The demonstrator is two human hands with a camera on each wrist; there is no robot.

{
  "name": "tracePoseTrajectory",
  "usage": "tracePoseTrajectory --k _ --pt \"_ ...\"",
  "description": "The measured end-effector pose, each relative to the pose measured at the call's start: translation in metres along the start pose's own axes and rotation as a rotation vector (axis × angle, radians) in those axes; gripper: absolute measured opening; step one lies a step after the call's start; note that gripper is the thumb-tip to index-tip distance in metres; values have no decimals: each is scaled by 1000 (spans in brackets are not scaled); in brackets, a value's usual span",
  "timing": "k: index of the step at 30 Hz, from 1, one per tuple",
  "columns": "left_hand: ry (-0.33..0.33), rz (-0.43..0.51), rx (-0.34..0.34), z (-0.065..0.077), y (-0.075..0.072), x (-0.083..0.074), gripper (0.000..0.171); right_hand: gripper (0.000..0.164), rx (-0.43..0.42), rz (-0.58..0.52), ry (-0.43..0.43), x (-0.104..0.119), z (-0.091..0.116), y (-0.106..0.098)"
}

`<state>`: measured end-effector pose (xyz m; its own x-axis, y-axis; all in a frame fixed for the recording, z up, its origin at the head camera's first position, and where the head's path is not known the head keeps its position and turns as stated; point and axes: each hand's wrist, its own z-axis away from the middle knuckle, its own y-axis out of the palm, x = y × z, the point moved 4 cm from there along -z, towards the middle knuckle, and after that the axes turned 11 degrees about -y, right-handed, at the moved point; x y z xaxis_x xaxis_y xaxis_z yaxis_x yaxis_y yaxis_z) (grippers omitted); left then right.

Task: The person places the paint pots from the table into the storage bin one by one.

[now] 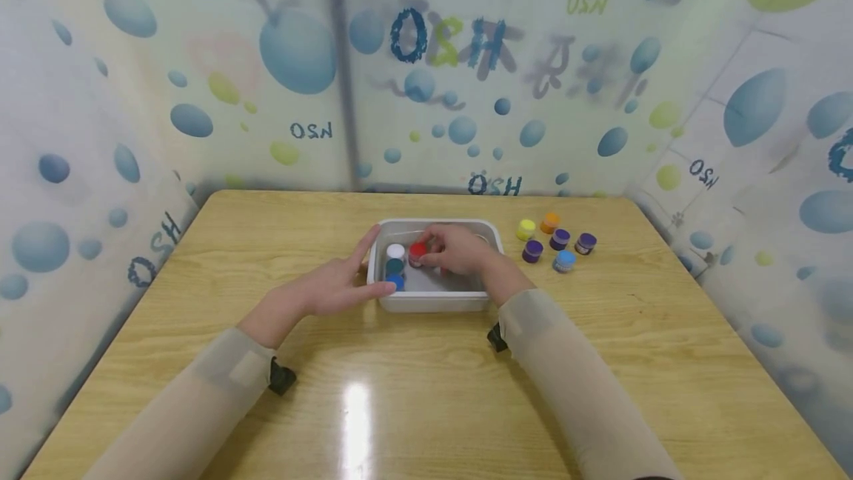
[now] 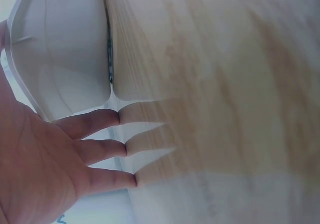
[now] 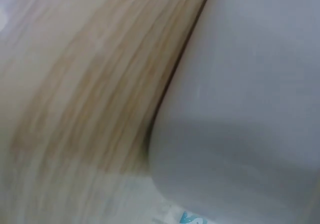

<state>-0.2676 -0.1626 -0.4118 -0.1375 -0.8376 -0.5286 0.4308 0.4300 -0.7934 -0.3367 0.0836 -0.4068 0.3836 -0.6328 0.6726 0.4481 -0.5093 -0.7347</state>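
A white rectangular tray [image 1: 436, 304] stands on the table. Inside it my right hand [image 1: 461, 249] pinches a small red-lidded jar [image 1: 416, 251], like a paint pot, between thumb and fingers. Along the tray's left end, a white-lidded jar [image 1: 396, 250], a dark green one [image 1: 395, 266] and a blue one [image 1: 397, 281] form a column. My left hand [image 1: 333, 287] is spread against the tray's left side, thumb over the front corner; in the left wrist view its straight fingers [image 2: 107, 151] reach down to the table. A bit of red shows beneath the right hand, mostly hidden.
Right of the tray, loose jars sit on the wooden table [image 1: 426, 391]: yellow [image 1: 526, 230], orange [image 1: 549, 223], light blue [image 1: 563, 261] and several purple ones [image 1: 560, 239]. A patterned curtain [image 1: 426, 117] hangs behind the table. The tray's wall [image 3: 240, 108] fills much of the right wrist view.
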Motion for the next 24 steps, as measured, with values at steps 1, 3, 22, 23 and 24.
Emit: tracePoseTrajectory --k 1,3,22,23,24 --pt "0 1 1 0 0 0 114 26 3 -2 2 0 0 0" --pt "-1 2 0 -1 1 1 114 29 10 -8 0 -1 -1 1" --pt "2 19 3 1 -1 1 110 46 57 -73 23 1 2 2" --pt "1 30 2 1 -2 1 109 46 60 -76 21 1 1 2" --pt "-3 41 -2 1 -2 1 109 46 62 -74 19 2 1 2"
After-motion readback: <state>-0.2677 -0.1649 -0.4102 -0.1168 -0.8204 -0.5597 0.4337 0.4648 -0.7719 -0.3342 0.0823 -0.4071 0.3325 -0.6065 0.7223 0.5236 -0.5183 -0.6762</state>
